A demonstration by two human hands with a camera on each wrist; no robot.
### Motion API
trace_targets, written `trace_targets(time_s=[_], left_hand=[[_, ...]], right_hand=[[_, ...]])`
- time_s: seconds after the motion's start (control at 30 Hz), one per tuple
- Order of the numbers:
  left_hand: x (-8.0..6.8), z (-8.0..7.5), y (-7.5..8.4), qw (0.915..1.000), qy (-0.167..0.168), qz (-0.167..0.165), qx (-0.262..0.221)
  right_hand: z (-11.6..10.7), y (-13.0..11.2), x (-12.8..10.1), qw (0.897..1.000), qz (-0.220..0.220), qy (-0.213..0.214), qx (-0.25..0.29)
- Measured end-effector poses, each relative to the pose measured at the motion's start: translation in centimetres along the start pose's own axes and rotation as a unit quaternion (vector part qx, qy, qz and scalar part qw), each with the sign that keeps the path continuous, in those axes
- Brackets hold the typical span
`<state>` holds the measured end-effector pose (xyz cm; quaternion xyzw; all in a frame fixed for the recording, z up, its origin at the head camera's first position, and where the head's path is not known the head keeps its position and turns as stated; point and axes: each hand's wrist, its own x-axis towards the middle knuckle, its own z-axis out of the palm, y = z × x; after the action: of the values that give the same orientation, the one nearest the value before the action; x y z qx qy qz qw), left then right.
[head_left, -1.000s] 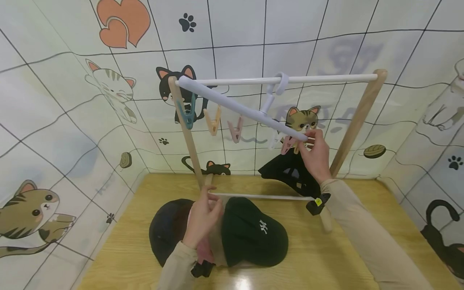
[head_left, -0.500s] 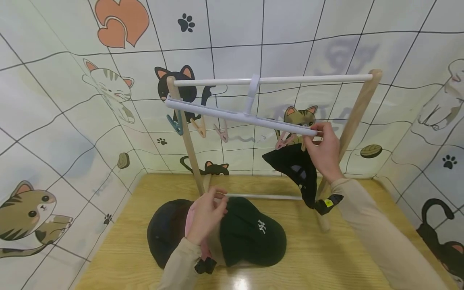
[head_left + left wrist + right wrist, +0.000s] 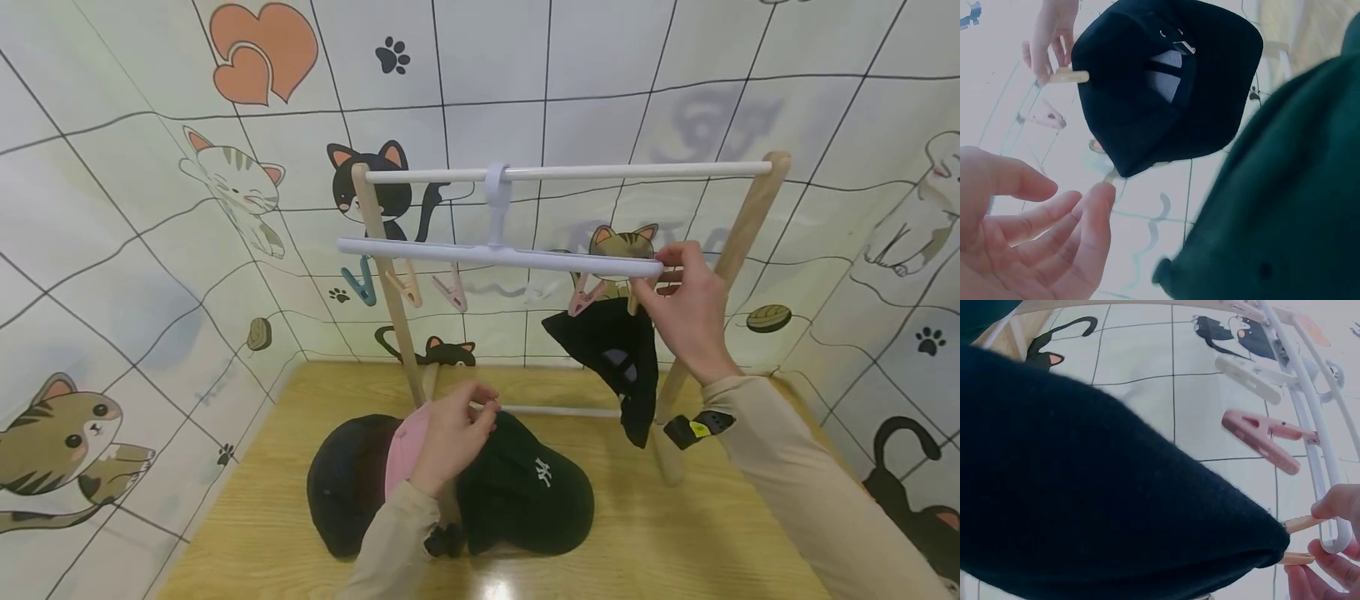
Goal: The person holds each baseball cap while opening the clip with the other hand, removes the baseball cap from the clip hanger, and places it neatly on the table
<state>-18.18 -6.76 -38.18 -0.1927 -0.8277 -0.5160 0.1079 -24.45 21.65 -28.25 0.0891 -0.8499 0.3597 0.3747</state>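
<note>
A pale lilac clip hanger hooks over the white rod of a small rack. My right hand grips the hanger's right end, thumb and fingers about the bar beside a beige clothespin. That clothespin bites the edge of a black cap, which hangs below with its inside partly showing in the left wrist view. My left hand hovers over the caps on the table, fingers loosely bent and holding nothing. Beneath it lie a green cap, a pink cap and a dark cap.
More clothespins hang from the bar: a teal clothespin, an orange clothespin and pink ones among them. Wooden posts hold up the rack on the wooden table. Behind stands a cat-patterned wall.
The hanger has slid left along the rod and turned from slanted to nearly level and facing me. My right hand moved slightly right with its end; my left hand drifted right and slightly up.
</note>
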Motion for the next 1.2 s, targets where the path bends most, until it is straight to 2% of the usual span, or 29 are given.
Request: trace_targets(time_s=[0.13,0.33,0.6,0.73,0.9,1.03,1.2], left_hand=[[0.8,0.7,1.2,0.9996,-0.017,-0.006,0.021],[2.3,2.1,2.5,0.9976,-0.064,0.015,0.023],[4.4,4.2,5.3,0.9861,-0.137,0.019,0.093],[5.2,5.5,6.2,0.9802,-0.159,0.005,0.118],[5.9,6.9,6.5,0.9754,-0.17,-0.007,0.14],[6.1,7.6,6.3,0.9778,-0.172,-0.002,0.12],[6.0,7.9,5.7,0.9831,-0.165,0.026,0.075]], right_hand=[[-0.2,-0.4,0.3,1.0,-0.022,-0.001,-0.003],[-0.7,-1.4,0.5,0.999,-0.039,-0.008,-0.018],[-1.1,-2.6,0.6,0.994,-0.072,-0.037,-0.077],[-1.1,-3.1,0.6,0.99,-0.094,-0.044,-0.093],[-1.1,-3.8,0.5,0.989,-0.098,-0.047,-0.1],[-1.0,-4.0,0.2,0.99,-0.092,-0.054,-0.089],[-0.7,-3.7,0.0,0.992,-0.082,-0.057,-0.072]])
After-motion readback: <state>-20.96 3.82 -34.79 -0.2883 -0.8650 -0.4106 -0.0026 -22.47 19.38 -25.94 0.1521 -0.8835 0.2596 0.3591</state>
